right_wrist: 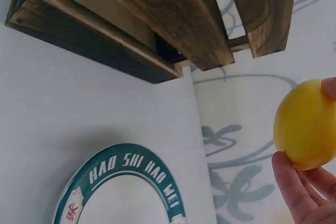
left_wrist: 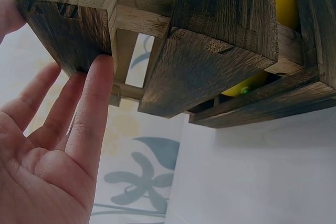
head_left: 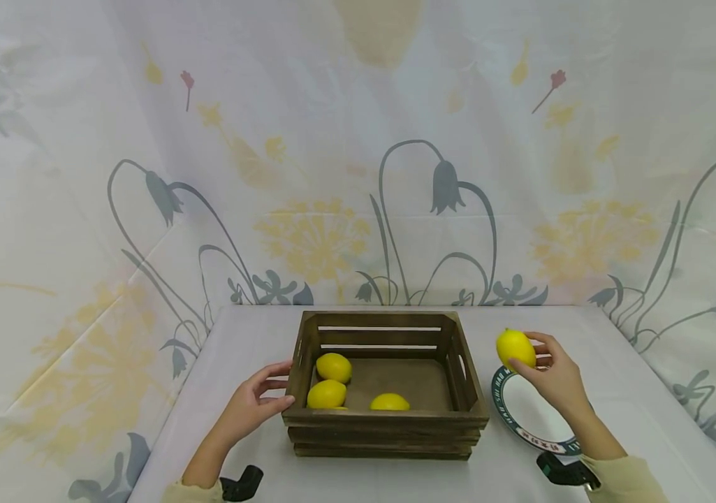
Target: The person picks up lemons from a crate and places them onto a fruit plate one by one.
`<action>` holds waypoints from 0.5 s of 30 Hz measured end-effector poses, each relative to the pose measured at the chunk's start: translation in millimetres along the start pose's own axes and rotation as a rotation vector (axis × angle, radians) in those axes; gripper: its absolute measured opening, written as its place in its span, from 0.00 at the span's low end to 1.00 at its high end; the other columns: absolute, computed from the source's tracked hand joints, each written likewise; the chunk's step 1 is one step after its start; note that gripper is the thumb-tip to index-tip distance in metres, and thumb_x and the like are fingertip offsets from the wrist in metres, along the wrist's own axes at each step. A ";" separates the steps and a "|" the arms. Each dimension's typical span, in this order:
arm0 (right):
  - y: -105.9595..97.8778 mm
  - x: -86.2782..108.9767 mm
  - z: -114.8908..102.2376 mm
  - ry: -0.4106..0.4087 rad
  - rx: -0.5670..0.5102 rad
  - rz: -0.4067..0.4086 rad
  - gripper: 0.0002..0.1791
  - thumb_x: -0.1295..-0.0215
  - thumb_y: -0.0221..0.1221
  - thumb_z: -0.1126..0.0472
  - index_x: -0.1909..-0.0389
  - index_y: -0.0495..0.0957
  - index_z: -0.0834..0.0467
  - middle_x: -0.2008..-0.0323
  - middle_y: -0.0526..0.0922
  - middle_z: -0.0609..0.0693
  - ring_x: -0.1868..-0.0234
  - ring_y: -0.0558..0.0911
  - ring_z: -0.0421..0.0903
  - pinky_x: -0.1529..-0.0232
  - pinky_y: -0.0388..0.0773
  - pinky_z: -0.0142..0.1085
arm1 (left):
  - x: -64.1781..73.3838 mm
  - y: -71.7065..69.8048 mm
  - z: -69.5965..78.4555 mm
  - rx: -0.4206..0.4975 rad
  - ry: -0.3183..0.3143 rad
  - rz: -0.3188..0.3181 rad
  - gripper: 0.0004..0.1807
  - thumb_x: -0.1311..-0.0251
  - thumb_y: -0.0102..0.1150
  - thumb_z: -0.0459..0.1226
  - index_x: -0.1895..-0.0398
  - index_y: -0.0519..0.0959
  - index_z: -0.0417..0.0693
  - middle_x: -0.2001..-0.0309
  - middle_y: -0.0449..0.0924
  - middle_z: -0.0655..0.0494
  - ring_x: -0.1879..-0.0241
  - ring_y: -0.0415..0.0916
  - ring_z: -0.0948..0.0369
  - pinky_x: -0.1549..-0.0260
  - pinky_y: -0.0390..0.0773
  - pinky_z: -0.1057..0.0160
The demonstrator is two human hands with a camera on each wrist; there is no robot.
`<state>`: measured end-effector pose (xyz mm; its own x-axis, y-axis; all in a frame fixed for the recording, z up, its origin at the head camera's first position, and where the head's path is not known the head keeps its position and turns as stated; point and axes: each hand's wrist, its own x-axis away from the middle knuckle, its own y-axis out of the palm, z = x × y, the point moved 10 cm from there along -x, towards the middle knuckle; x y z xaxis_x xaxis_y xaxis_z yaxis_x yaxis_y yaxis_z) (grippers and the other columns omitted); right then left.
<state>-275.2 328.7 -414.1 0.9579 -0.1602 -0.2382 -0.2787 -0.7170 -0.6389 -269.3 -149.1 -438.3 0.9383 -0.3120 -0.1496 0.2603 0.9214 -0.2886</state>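
My right hand (head_left: 555, 377) pinches a yellow lemon (head_left: 515, 348) in the air above the far edge of a plate. In the right wrist view the same lemon (right_wrist: 306, 124) sits between thumb and fingertips. A brown slatted wooden crate (head_left: 385, 423) stands mid-table with several lemons (head_left: 334, 367) inside; the front wall partly hides the nearer ones. At the crate's left end, my left hand (head_left: 251, 402) touches the side with straight, spread fingers, its fingertips on the wood (left_wrist: 68, 35) in the left wrist view.
Right of the crate lies a white plate (head_left: 503, 405) with a green lettered rim, partly covered by my right hand and forearm. A white cloth (head_left: 232, 335) covers the table. Behind it hangs a flower-printed curtain (head_left: 332, 175).
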 end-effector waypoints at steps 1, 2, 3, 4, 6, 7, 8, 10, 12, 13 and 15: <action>0.4 0.3 3.2 0.014 -0.002 -0.003 0.33 0.42 0.63 0.53 0.40 0.64 0.63 0.55 0.73 0.65 0.62 0.74 0.54 0.72 0.73 0.34 | -0.3 -0.3 -0.4 -0.003 -0.003 0.001 0.30 0.45 0.63 0.32 0.38 0.66 0.39 0.40 0.67 0.41 0.47 0.70 0.47 0.57 0.77 0.64; 0.9 0.6 6.4 0.028 -0.002 -0.007 0.33 0.41 0.63 0.52 0.40 0.63 0.63 0.55 0.73 0.65 0.61 0.74 0.55 0.72 0.73 0.34 | -0.7 -0.5 -0.8 -0.007 -0.006 0.003 0.30 0.45 0.63 0.32 0.38 0.67 0.39 0.40 0.67 0.42 0.48 0.70 0.47 0.57 0.77 0.64; 1.5 0.9 9.7 0.042 -0.002 -0.010 0.34 0.41 0.63 0.52 0.39 0.63 0.63 0.55 0.73 0.66 0.61 0.74 0.55 0.72 0.73 0.34 | -0.9 -1.1 -1.9 -0.010 -0.012 0.006 0.30 0.45 0.64 0.33 0.38 0.67 0.39 0.40 0.67 0.42 0.48 0.70 0.48 0.57 0.77 0.64; 2.4 1.3 12.9 0.053 -0.003 -0.014 0.34 0.41 0.63 0.51 0.39 0.62 0.64 0.54 0.73 0.66 0.61 0.74 0.55 0.72 0.73 0.34 | -1.0 -1.4 -2.6 -0.012 -0.017 0.007 0.30 0.45 0.64 0.33 0.38 0.67 0.40 0.40 0.68 0.43 0.48 0.70 0.48 0.57 0.77 0.65; 4.4 1.5 19.5 0.074 -0.004 -0.018 0.35 0.41 0.62 0.50 0.39 0.62 0.64 0.54 0.73 0.66 0.61 0.74 0.55 0.72 0.74 0.34 | -0.8 -1.9 -3.9 -0.016 -0.025 0.009 0.30 0.46 0.64 0.34 0.38 0.68 0.41 0.40 0.68 0.43 0.48 0.70 0.48 0.57 0.77 0.65; 5.3 1.8 22.0 0.080 -0.003 -0.020 0.35 0.41 0.62 0.50 0.39 0.62 0.64 0.54 0.72 0.67 0.61 0.75 0.56 0.72 0.74 0.34 | -0.7 -2.1 -4.1 -0.021 -0.027 0.009 0.30 0.46 0.64 0.34 0.38 0.68 0.41 0.40 0.68 0.43 0.48 0.70 0.47 0.57 0.77 0.64; 6.4 2.1 24.9 0.087 -0.002 -0.023 0.35 0.41 0.62 0.50 0.39 0.62 0.64 0.54 0.72 0.67 0.60 0.75 0.56 0.72 0.74 0.34 | -0.4 -2.3 -4.3 -0.016 -0.034 0.012 0.30 0.46 0.64 0.34 0.38 0.68 0.41 0.40 0.68 0.44 0.48 0.70 0.47 0.57 0.77 0.64; 8.0 2.8 29.9 0.099 -0.002 -0.022 0.35 0.41 0.62 0.49 0.38 0.61 0.64 0.53 0.72 0.67 0.61 0.75 0.56 0.72 0.74 0.34 | 0.0 -1.9 -3.5 -0.013 -0.028 0.008 0.30 0.45 0.64 0.33 0.38 0.67 0.40 0.40 0.67 0.43 0.47 0.69 0.46 0.57 0.77 0.64; 9.8 3.9 35.6 0.113 -0.002 -0.024 0.35 0.40 0.61 0.49 0.38 0.61 0.64 0.53 0.72 0.67 0.61 0.75 0.56 0.71 0.74 0.33 | 0.3 -1.0 -1.9 -0.008 -0.015 0.002 0.30 0.45 0.63 0.33 0.38 0.66 0.39 0.39 0.66 0.41 0.47 0.69 0.46 0.57 0.77 0.63; 10.8 4.7 38.5 0.119 0.002 -0.025 0.35 0.40 0.61 0.49 0.38 0.61 0.64 0.53 0.72 0.67 0.62 0.75 0.56 0.71 0.73 0.33 | 0.4 -0.5 -0.8 -0.006 -0.009 -0.001 0.30 0.44 0.63 0.32 0.37 0.66 0.38 0.39 0.66 0.41 0.47 0.69 0.46 0.57 0.77 0.64; 13.0 5.2 44.7 0.128 0.010 -0.023 0.35 0.40 0.61 0.49 0.39 0.61 0.64 0.54 0.72 0.68 0.63 0.74 0.55 0.72 0.73 0.33 | 0.5 0.4 0.5 -0.008 0.005 -0.006 0.30 0.44 0.63 0.33 0.38 0.66 0.38 0.40 0.66 0.40 0.47 0.70 0.46 0.57 0.77 0.64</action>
<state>-276.9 348.8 -456.3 0.9647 -0.2299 -0.1285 -0.2570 -0.7148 -0.6504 -268.6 -148.8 -438.0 0.9355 -0.3187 -0.1525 0.2642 0.9176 -0.2969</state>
